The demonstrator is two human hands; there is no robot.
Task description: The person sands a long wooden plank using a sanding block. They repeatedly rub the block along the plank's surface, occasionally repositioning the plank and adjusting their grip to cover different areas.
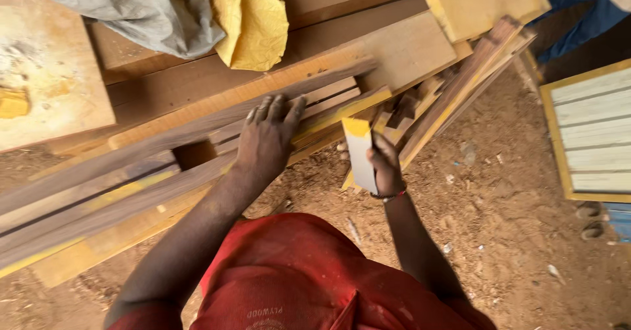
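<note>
The left hand (266,139) lies flat, fingers spread, on long wood strips (197,129) stacked on the bench. The right hand (384,165) grips a small board (360,152) beside them; it looks stiff, light, best held by its edges.

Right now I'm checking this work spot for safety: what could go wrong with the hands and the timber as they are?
The left hand lies flat on a long dark plank in a loosely stacked pile; if boards shift, fingers could get pinched. Both hands are bare on rough-looking wood, so splinters seem likely. The right hand grips a small yellow-tipped board beside short offcuts that might slide off onto the dirt ground.
</note>
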